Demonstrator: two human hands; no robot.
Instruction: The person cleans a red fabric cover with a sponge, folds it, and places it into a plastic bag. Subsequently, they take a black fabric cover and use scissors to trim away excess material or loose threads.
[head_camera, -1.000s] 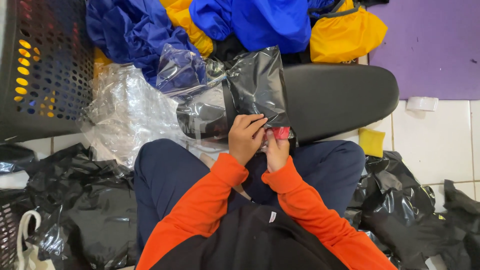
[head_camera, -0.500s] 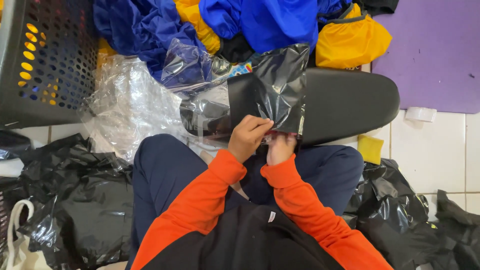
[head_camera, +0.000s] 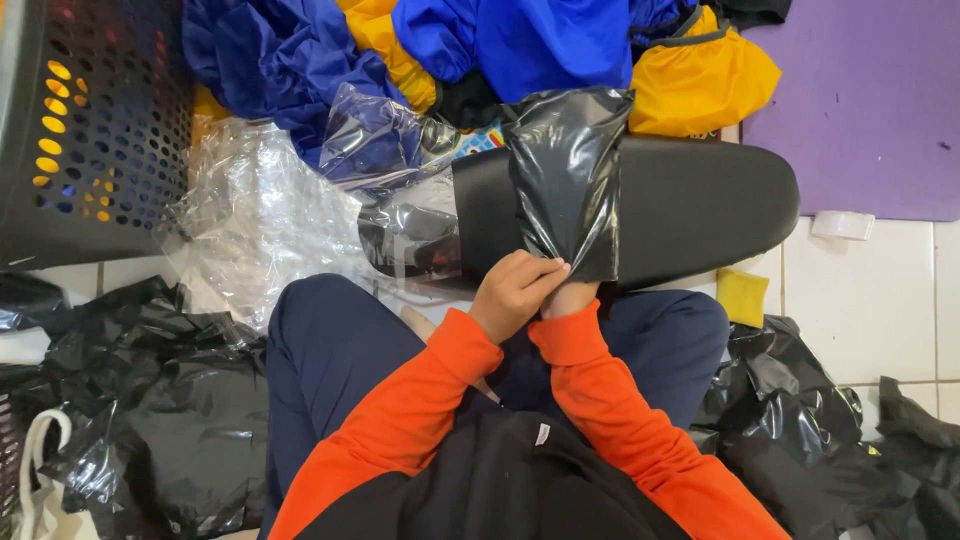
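A black plastic bag (head_camera: 568, 180) is draped over a long black padded seat (head_camera: 700, 205) in front of my knees. My left hand (head_camera: 515, 292) pinches the bag's near edge between thumb and fingers. Pressed against it from the right, my right hand (head_camera: 570, 298) is mostly hidden behind the left one and also seems to grip that edge. Both sleeves are orange. A clear plastic wrapper (head_camera: 405, 230) covers the seat's left end.
A dark perforated basket (head_camera: 95, 130) stands at the left. Blue and yellow garments (head_camera: 520, 45) are piled behind the seat, some in clear film. Crumpled black bags (head_camera: 150, 400) lie on the tiled floor at both sides. A purple mat (head_camera: 870, 90) lies at the right.
The black bag has been spread flatter over the seat. My hands stayed at its near edge, and the small red item seen by my fingers earlier is out of sight.
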